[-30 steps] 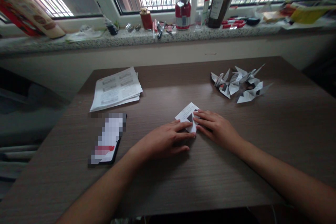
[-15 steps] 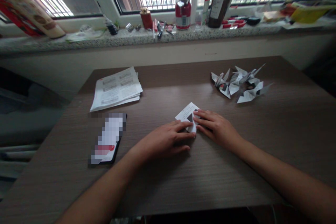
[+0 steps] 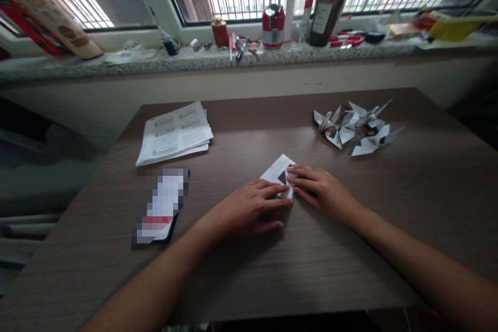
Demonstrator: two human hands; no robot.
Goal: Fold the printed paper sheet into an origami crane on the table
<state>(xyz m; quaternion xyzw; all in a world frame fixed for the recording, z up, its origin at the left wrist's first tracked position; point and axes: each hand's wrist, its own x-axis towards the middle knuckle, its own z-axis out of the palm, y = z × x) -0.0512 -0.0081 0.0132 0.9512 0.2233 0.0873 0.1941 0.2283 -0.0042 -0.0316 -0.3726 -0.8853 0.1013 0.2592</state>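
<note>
A small folded piece of printed paper point(image 3: 277, 169), white with dark patches, lies flat on the brown table point(image 3: 241, 264). My left hand point(image 3: 252, 205) rests on its lower left part, fingers stretched out and apart. From the other side, my right hand point(image 3: 321, 187) presses its fingertips on the right edge, the fingers extended. Both hands' fingers cover part of the paper, so its lower folds are partly hidden. Farther back on the right sits a cluster of folded paper cranes point(image 3: 356, 127).
A stack of printed sheets point(image 3: 175, 132) lies at the back left, with a phone point(image 3: 161, 207) in front of it. Behind the table, the stone windowsill point(image 3: 194, 65) carries a red can point(image 3: 273, 26), a dark-filled container point(image 3: 329, 13) and small odds and ends.
The camera view has shifted slightly. My left fingertips have slid a little to the right over the paper; my right hand stays nearly where it was.
</note>
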